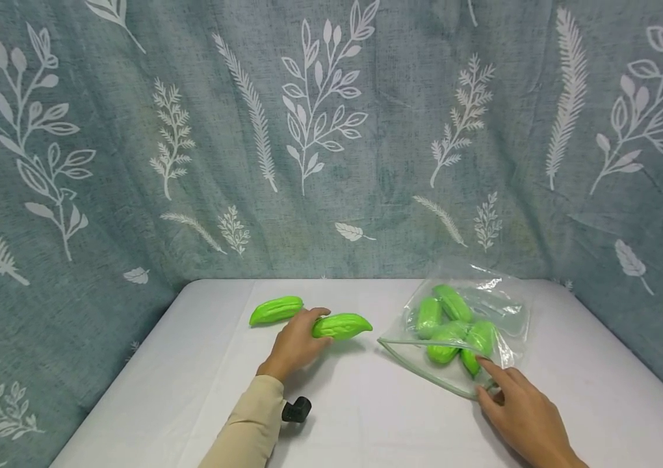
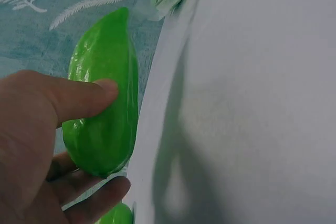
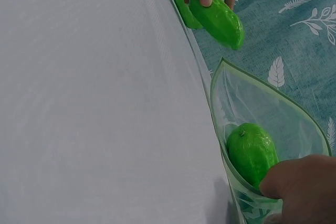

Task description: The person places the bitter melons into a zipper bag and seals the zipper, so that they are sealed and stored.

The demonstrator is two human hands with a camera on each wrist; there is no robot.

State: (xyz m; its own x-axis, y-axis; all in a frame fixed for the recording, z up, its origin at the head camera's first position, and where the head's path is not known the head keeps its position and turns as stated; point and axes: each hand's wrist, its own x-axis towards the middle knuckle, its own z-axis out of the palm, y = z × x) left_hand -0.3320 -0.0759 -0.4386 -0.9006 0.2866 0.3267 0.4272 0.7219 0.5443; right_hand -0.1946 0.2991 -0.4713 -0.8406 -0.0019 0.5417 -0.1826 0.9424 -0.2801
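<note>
My left hand [image 1: 298,343] grips a ridged green bitter gourd [image 1: 343,326] above the white table, thumb on its near side in the left wrist view. The gourd's pointed end faces the bag. A second bitter gourd [image 1: 275,311] lies on the table just behind and left of that hand. On the right lies a clear zip bag [image 1: 513,315] with a green-edged mouth, opening toward the front left. Several green gourds [image 1: 451,335] rest inside it. My right hand [image 1: 524,413] pinches the bag's near rim [image 3: 226,169], holding the mouth apart.
A white cloth covers the table [image 1: 150,416]. Behind it hangs a grey-green curtain [image 1: 320,214] with white leaf prints, touching the table's back edge. A small black device [image 1: 296,410] sits at my left wrist.
</note>
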